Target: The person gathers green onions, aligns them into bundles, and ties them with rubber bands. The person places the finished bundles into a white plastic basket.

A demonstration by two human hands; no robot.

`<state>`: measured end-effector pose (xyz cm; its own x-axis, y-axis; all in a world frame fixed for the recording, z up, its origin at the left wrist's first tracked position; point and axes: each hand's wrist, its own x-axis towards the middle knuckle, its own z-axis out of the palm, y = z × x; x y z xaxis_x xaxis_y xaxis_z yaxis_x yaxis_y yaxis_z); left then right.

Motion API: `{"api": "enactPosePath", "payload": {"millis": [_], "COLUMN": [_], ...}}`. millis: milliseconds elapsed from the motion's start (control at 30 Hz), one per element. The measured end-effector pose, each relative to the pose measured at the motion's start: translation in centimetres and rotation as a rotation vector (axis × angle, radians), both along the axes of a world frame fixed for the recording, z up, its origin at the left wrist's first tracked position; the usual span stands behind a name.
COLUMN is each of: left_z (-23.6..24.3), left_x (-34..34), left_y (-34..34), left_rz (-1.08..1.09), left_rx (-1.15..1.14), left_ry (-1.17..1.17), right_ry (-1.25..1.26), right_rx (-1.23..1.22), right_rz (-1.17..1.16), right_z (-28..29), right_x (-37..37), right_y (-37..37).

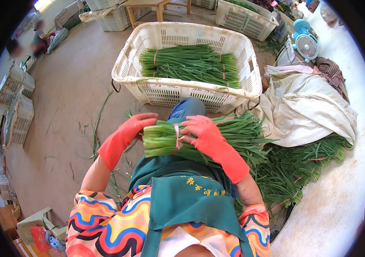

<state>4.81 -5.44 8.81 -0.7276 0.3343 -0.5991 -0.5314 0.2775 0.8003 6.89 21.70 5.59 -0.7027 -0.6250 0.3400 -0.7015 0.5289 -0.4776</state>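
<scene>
Subject: a long bunch of flat green leaves with pale cut stalk ends, lying crosswise over the lap on a dark green cloth apron, stalks to the left, leaf tips to the right. A narrow pink band encircles it near the stalk end.

Hand positions: the right hand, in a red rubber glove, lies across the top beside the band, fingers curved and slightly parted; whether they close on the bunch cannot be told. The left hand, in a matching glove, is at the stalk end, fingers extended and close together; its thumb side is hidden, so any grip is unclear.

Recommended handling (judgement):
1. Steady the bunch with the right palm; avoid crushing the leaves.
2. Level the cut ends with the flat left fingers.
3. Keep the band square to the stalks and snug; excess tension may bruise them, while slack may release strands.
4. Support the loose leaf end if lifting.
</scene>
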Motion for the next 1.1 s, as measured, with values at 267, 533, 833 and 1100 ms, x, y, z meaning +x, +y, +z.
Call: {"api": "enactPosePath", "payload": {"millis": [267, 533, 833, 1100], "left_z": [-2.2, -4.4, -8.8, -5.7], "left_x": [-2.9, -0.9, -1.5, -0.9], "left_y": [3.3, 3.3, 3.3, 4.6], "left_rz": [0.206, 0.213, 0.236, 0.340], "left_rx": [0.226, 0.563, 0.782, 0.621], "left_ry": [0.114, -0.021, 0.096, 0.035], "right_ry": [-0.262, -0.199, 0.308, 0.405], "right_rx": [-0.394, 0.039, 0.252, 0.544], "right_rz": [-0.166, 0.041, 0.054, 0.003], "right_z": [3.0, 0.0, -1.3, -1.1], "right_x": [-2.1, -5.6, -5.5, -6.2], "right_y": [-1.4, -2.0, -2.7, -3.7]}}
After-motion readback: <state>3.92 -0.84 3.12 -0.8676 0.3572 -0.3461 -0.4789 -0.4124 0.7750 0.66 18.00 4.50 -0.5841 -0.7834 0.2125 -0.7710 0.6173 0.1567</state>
